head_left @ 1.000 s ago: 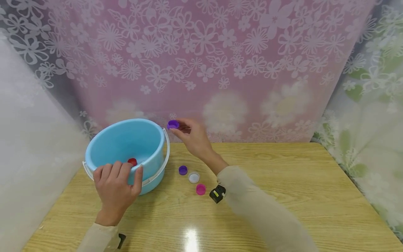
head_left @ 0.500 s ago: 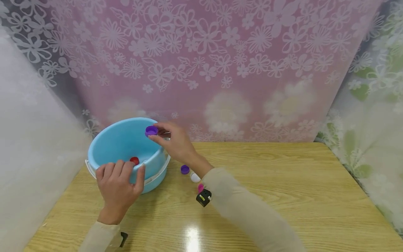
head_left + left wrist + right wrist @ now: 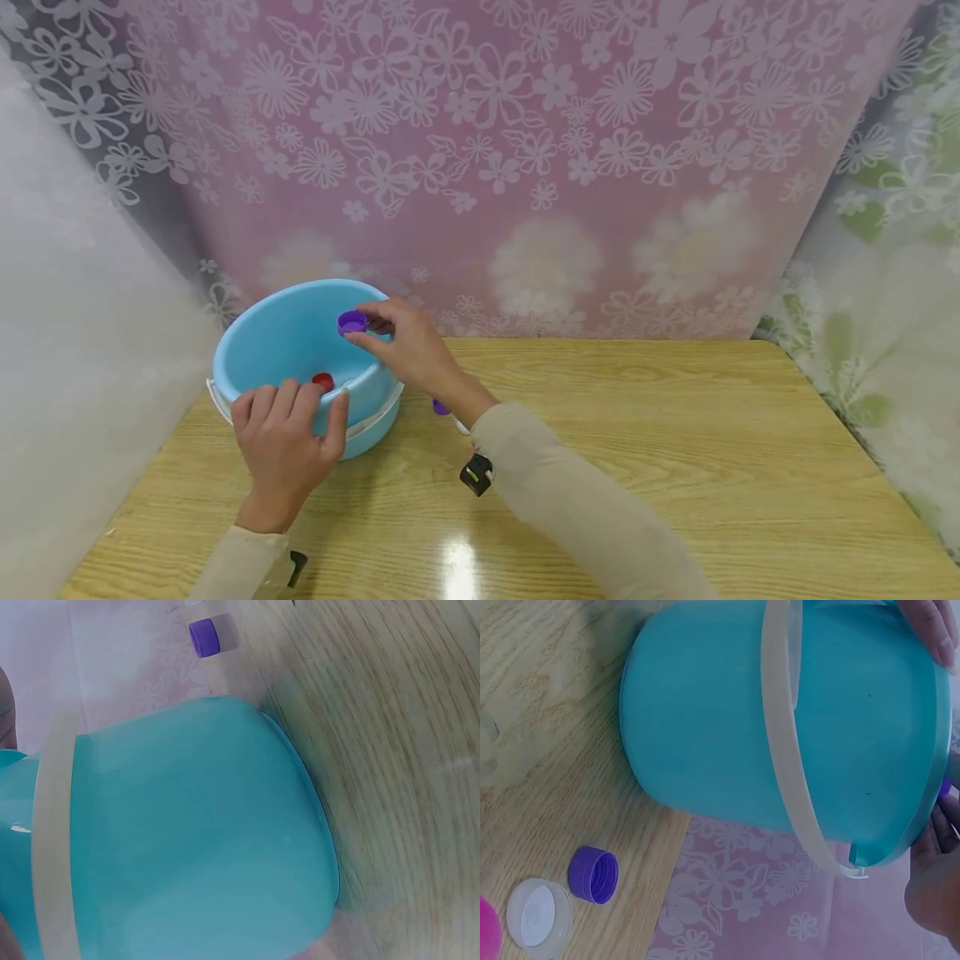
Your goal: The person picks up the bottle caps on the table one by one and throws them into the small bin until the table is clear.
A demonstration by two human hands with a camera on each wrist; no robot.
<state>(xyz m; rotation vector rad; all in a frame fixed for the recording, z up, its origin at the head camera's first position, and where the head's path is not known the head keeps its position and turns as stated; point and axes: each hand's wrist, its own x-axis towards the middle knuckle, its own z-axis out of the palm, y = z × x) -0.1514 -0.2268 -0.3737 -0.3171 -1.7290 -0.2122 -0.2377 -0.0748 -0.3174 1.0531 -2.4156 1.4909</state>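
Observation:
A light blue bucket [image 3: 258,333] with a white handle [image 3: 780,735] stands at the table's left. My left hand [image 3: 288,437] grips its near rim, fingers over the edge and thumb spread along it. My right hand [image 3: 412,346] pinches a purple bottle cap [image 3: 352,323] between thumb and fingers, over the bucket's opening at the right side. Inside the bucket a red cap [image 3: 323,382] shows above the near rim. In the right wrist view, the held cap is mostly hidden by the rim and fingers.
Right of the bucket lie a second purple cap [image 3: 592,874], a clear-and-white cap [image 3: 538,916] and a pink cap [image 3: 487,930]; my right forearm partly covers them in the head view. A pink floral curtain [image 3: 540,167] hangs behind the wooden table [image 3: 637,433].
My right hand has carried the purple cap leftward, from beside the bucket's far right rim to over its opening. The left hand keeps its grip on the rim.

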